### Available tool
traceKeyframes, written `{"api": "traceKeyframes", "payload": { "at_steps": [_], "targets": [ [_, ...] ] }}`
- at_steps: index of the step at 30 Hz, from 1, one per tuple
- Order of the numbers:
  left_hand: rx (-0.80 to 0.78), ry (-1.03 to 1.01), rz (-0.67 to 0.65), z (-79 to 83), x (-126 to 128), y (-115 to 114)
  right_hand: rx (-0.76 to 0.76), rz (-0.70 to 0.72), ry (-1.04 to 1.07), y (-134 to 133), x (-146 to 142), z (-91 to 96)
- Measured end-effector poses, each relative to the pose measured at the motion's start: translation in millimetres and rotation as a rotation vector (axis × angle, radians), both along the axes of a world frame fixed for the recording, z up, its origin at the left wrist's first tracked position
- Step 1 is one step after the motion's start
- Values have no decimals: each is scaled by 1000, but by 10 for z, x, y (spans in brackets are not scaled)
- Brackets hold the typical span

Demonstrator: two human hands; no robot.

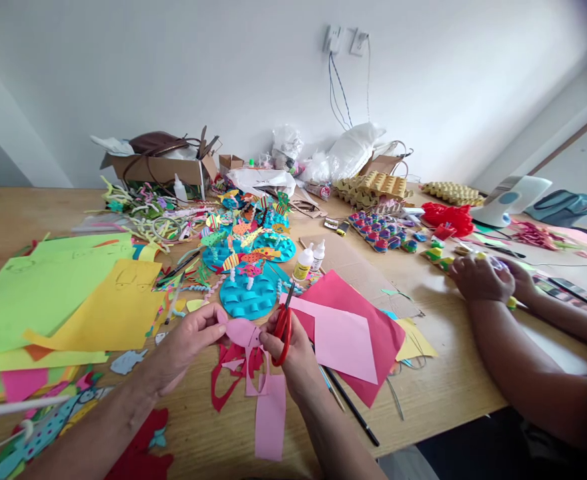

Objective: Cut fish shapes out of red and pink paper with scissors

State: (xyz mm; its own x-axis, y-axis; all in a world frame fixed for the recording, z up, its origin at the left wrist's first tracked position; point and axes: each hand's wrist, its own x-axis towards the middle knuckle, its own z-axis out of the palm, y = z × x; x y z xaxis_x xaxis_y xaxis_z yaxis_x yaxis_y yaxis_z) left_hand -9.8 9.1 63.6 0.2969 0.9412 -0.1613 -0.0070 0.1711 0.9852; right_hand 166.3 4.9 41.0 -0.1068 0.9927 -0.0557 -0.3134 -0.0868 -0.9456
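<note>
Between my two hands is a pink paper fish [240, 329]. My left hand [193, 343] is closed, pinching the fish's tail end. Red-handled scissors [283, 337] sit in my right hand [293, 353], blades pointing up and away, while the thumb and a finger pinch the head end of the same fish. Below it hang pink offcuts, over red paper scraps [218, 393] on the table. A pink paper strip [270, 427] lies under my hands. Just beyond them stands a blue egg-carton base [246, 297], with decorated paper fish [251, 257] on and behind it.
Two glue bottles [303, 261] stand past my right hand. Pink sheet [346, 340] and red sheet [388, 327] lie to the right, green sheet [38, 287] and yellow sheet [108, 307] to the left. A co-worker's hands [483, 277] are at far right, near painted egg-carton pieces [381, 233].
</note>
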Motion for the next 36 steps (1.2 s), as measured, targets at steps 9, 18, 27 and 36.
{"api": "traceKeyframes", "payload": {
  "at_steps": [9,18,27,36],
  "targets": [
    [79,279,3,38,-141,0,147,142,-212,86,-8,3],
    [201,516,-125,57,-11,60,201,184,-285,100,-34,-40],
    [134,417,-28,-41,-293,35,150,29,-220,186,-4,-241],
    [104,341,353,287,-865,-182,236,24,-376,149,-10,-321]
  ]
}}
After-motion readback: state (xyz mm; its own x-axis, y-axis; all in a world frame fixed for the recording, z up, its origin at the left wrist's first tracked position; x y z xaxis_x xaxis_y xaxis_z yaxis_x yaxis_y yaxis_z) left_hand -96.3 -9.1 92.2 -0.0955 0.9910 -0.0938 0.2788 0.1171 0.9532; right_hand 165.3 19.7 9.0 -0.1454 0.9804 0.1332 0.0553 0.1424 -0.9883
